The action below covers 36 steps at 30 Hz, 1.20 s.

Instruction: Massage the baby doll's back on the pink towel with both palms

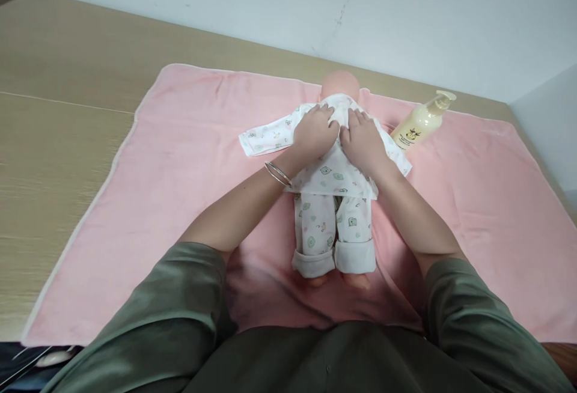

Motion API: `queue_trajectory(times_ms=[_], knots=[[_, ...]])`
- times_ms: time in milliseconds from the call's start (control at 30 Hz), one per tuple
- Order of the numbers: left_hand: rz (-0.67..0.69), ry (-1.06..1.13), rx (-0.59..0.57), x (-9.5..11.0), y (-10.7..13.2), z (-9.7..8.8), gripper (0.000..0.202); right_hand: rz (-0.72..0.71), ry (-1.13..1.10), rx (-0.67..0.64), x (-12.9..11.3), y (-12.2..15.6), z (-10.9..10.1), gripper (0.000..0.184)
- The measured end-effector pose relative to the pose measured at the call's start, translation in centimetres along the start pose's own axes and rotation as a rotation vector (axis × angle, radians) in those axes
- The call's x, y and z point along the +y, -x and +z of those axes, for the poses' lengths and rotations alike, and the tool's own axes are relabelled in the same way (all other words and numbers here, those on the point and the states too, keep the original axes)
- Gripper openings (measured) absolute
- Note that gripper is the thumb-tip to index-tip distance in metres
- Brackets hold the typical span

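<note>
A baby doll [340, 83] lies on a pink blanket [198, 134], its head toward the wall and its feet toward me. It wears a white printed top [331, 173] and matching trousers [318, 225] with turned-up cuffs. My left hand [315, 131] rests flat on the upper left of the top, fingers stretched toward the doll's head. On the upper right, my right hand [364, 140] lies the same way, palm down. The thumbs point at each other across the middle. Neither hand grips anything visible. The doll's face is out of sight.
A pale yellow pump bottle [419, 122] lies tilted on the blanket, close to the doll's right-hand sleeve as I see it. Under the blanket is a wooden table [67, 122]. A white wall [252, 8] runs along the far edge.
</note>
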<state>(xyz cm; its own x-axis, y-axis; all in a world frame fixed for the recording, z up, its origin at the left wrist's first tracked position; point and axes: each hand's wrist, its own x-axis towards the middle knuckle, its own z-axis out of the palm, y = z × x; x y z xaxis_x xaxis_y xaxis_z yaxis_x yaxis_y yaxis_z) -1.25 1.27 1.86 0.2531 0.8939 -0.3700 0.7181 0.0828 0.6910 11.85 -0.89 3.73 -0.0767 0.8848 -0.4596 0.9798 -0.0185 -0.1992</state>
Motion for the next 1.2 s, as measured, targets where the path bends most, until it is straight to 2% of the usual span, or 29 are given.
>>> queue_trajectory(times_ms=[100, 167, 300, 400, 500, 667, 800, 900, 1100, 1200], knots=[[0.001, 0.093, -0.009, -0.9, -1.0, -0.2, 0.051, -0.010, 0.051, 0.066, -1.8, 1.5, 0.4, 0.060], [0.008, 0.100, -0.015, -0.9, -1.1, -0.1, 0.050, -0.025, 0.023, 0.087, -1.7, 1.5, 0.7, 0.059], [0.048, -0.060, -0.004, 0.5, 0.0, -0.1, 0.040, -0.053, -0.114, 0.090, 1.4, -0.9, 1.2, 0.056], [0.090, -0.125, -0.054, 1.9, 1.3, -0.2, 0.036, -0.080, -0.206, 0.099, 3.9, -2.7, 1.5, 0.052], [0.131, -0.142, -0.091, 2.3, 1.8, -0.3, 0.037, -0.086, -0.210, 0.105, 4.2, -2.9, 1.5, 0.051], [0.063, -0.039, -0.054, 0.6, 0.2, 0.4, 0.051, -0.013, -0.062, 0.096, 1.1, -0.8, 1.1, 0.056], [0.047, 0.013, 0.007, -1.1, -1.0, 1.4, 0.059, -0.093, -0.029, 0.176, -0.6, 1.0, 1.2, 0.053], [0.060, 0.076, 0.078, -1.6, -1.0, 2.1, 0.055, -0.095, -0.036, 0.171, -0.3, 0.8, 1.1, 0.052], [0.002, 0.105, 0.164, -2.0, -0.5, 3.0, 0.049, -0.047, -0.142, 0.112, 2.4, -1.7, 0.7, 0.054], [0.006, 0.110, 0.209, -2.3, -0.5, 3.3, 0.047, -0.033, -0.156, 0.134, 2.3, -1.4, -0.3, 0.053]])
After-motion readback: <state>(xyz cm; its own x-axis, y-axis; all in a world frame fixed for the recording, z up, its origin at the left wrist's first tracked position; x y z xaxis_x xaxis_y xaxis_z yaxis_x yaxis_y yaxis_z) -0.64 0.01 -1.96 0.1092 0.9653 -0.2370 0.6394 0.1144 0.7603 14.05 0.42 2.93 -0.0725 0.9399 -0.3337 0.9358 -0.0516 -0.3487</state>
